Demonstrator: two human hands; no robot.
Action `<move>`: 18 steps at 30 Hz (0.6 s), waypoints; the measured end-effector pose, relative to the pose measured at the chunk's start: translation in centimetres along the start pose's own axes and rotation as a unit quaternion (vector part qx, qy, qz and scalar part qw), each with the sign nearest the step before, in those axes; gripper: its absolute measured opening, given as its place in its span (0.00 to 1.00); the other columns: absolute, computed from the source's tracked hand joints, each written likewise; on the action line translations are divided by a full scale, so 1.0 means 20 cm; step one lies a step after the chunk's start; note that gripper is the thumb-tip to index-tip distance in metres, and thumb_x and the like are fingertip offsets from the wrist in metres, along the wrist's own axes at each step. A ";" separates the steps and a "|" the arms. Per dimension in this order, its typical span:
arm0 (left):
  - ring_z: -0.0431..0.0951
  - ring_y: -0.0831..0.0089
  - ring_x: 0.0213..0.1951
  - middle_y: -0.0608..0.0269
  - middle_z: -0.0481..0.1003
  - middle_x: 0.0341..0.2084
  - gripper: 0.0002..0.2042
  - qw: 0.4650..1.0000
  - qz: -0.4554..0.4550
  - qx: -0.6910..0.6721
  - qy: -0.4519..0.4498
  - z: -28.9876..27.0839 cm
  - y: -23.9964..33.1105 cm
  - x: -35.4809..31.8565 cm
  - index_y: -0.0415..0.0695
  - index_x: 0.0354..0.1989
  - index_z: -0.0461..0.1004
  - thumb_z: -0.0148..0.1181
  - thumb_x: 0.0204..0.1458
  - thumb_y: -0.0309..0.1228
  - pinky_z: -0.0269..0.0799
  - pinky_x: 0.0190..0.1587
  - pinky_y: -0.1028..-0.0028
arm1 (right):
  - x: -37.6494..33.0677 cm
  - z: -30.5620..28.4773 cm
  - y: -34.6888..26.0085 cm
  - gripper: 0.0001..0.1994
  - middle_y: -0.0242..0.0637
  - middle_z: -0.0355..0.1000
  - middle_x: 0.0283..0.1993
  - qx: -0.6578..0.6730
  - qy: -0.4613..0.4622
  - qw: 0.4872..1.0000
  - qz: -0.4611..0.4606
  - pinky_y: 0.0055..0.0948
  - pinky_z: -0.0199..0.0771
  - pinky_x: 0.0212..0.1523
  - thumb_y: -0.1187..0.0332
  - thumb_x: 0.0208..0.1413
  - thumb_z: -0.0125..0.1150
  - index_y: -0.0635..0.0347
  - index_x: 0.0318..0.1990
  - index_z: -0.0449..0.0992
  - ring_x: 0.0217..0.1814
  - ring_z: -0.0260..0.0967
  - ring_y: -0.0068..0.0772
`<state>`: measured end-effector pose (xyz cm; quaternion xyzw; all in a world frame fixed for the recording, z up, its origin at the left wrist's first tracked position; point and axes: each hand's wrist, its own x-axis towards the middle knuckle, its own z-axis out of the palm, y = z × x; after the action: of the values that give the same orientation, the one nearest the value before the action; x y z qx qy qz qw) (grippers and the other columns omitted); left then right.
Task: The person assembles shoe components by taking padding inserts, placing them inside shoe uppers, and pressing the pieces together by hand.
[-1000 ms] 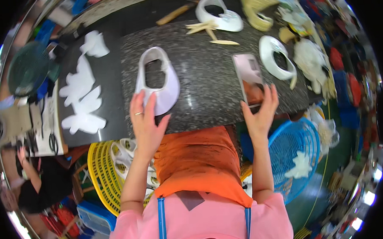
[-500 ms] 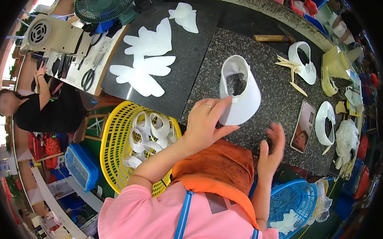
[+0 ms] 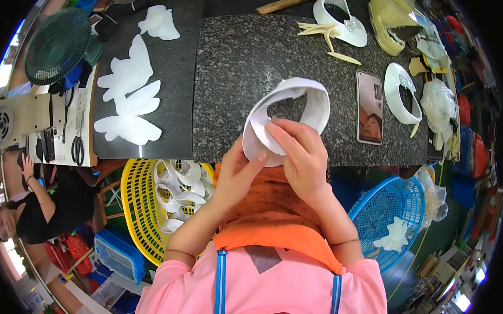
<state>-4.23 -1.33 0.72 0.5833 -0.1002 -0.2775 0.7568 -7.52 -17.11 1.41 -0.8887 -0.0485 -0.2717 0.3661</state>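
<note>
Shoe upper (image 3: 261,128) of smooth white, leather-like material, curved into a closed loop, sits between my two hands over the near edge of the speckled dark-grey stone worktop (image 3: 225,74), in front of my orange cloth apron (image 3: 277,240). Steadying one side while working the inner rim from the other looks the sound method; light, even pressure should spare the band from creasing, and full support underneath would likely stop the loop from twisting. My left hand (image 3: 236,173) clamps the near left side, thumb on top, its other fingers mostly hidden. My right hand (image 3: 303,155) closes on the near rim, fingers stretched toward the opening; its thumb's exact place I cannot tell. Both forearms angle inward, hands just apart.
</note>
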 end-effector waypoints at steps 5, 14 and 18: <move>0.68 0.72 0.56 0.59 0.69 0.54 0.22 0.986 -0.099 -0.127 0.031 -0.05 0.04 0.05 0.36 0.61 0.59 0.50 0.57 0.22 0.62 0.59 0.71 | -0.03 -0.01 -0.05 0.11 0.42 0.76 0.39 0.101 -0.003 0.982 0.161 0.25 0.72 0.37 0.79 0.52 0.55 0.63 0.44 0.77 0.36 0.74 0.31; 0.67 0.67 0.58 0.55 0.65 0.58 0.20 0.956 -0.124 -0.262 0.050 0.08 0.03 0.01 0.39 0.62 0.57 0.41 0.62 0.28 0.63 0.60 0.66 | -0.07 -0.01 -0.05 0.13 0.40 0.74 0.42 0.066 0.026 0.992 0.102 0.33 0.74 0.43 0.77 0.46 0.61 0.58 0.41 0.80 0.43 0.73 0.36; 0.65 0.64 0.60 0.54 0.63 0.60 0.21 0.941 -0.131 -0.311 0.005 0.07 0.06 0.00 0.40 0.63 0.55 0.34 0.65 0.37 0.61 0.62 0.64 | -0.17 0.08 -0.02 0.17 0.35 0.71 0.49 -0.036 0.103 0.992 -0.056 0.43 0.72 0.49 0.75 0.35 0.64 0.53 0.38 0.82 0.48 0.70 0.37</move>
<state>-4.53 -2.32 2.18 0.3283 0.0718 -0.3886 0.8579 -9.81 -15.30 -0.99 -0.8644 -0.0505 -0.3838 0.3209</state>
